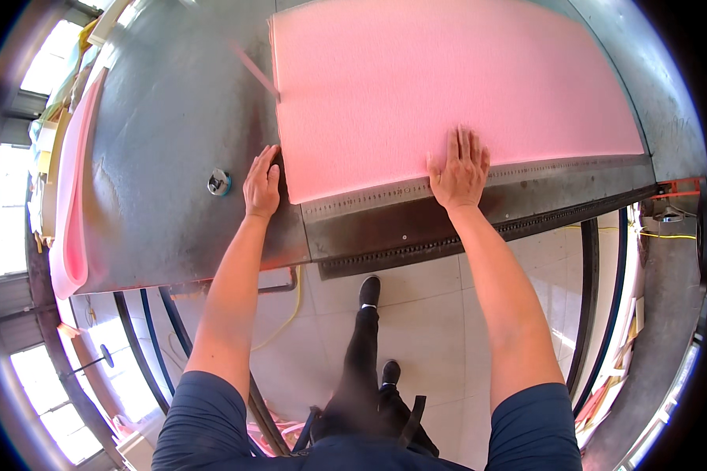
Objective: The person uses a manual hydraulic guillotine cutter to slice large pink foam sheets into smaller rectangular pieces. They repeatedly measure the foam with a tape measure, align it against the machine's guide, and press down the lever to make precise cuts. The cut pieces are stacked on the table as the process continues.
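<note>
A large stack of pink sheets lies on the grey metal table, its near edge running beside a long steel ruler. My left hand rests at the left edge of the pink stack, fingers stretched forward with the fingertips by its side. Flat across the near edge lies my right hand, its fingers spread on the pink surface and its heel over the ruler. Neither hand grips anything.
A small round tape roll sits on the metal table to the left. A pink strip sticks out from the stack's left side. Folded pink sheet hangs over the far-left edge. A dark toothed rail lines the front edge.
</note>
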{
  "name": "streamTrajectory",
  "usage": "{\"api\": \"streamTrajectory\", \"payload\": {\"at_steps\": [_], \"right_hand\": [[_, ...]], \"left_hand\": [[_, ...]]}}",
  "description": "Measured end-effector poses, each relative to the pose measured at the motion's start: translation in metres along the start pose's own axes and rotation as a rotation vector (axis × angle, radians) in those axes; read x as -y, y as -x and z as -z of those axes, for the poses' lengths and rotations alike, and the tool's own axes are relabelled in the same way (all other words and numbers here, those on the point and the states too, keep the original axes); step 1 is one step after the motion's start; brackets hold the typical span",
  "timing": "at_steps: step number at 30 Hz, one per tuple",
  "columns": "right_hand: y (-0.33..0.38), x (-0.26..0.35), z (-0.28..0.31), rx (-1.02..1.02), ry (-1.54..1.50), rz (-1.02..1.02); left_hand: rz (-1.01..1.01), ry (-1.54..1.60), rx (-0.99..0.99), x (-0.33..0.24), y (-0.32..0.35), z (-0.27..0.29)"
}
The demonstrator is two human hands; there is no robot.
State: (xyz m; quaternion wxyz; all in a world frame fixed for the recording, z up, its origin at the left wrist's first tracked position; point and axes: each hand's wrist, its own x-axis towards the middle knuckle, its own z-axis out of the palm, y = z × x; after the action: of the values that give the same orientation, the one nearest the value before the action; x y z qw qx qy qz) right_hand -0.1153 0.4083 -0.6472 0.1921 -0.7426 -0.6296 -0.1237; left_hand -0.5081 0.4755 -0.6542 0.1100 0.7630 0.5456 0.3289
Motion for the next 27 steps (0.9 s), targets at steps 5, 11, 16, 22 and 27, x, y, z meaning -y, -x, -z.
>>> {"api": "streamTrajectory", "payload": {"at_steps": [5,11,16,22,27], "right_hand": [[0.001,-0.002,-0.002,-0.056,-0.031,0.007],[0.003,-0.001,-0.001,-0.088,-0.036,0.005],[0.005,-0.002,-0.003,-0.107,-0.042,0.002],[0.007,-0.003,-0.005,-0.113,-0.025,-0.001],[0.008,-0.003,-0.008,-0.115,-0.018,-0.012]], "left_hand": [[-0.008,-0.013,0.006,-0.002,-0.001,0.0],[-0.003,-0.056,-0.009,0.001,0.0,-0.002],[0.013,-0.064,-0.012,-0.003,-0.001,0.0],[0.02,-0.047,-0.006,0.004,0.0,-0.003],[0.038,-0.09,-0.015,0.008,0.001,-0.008]]}}
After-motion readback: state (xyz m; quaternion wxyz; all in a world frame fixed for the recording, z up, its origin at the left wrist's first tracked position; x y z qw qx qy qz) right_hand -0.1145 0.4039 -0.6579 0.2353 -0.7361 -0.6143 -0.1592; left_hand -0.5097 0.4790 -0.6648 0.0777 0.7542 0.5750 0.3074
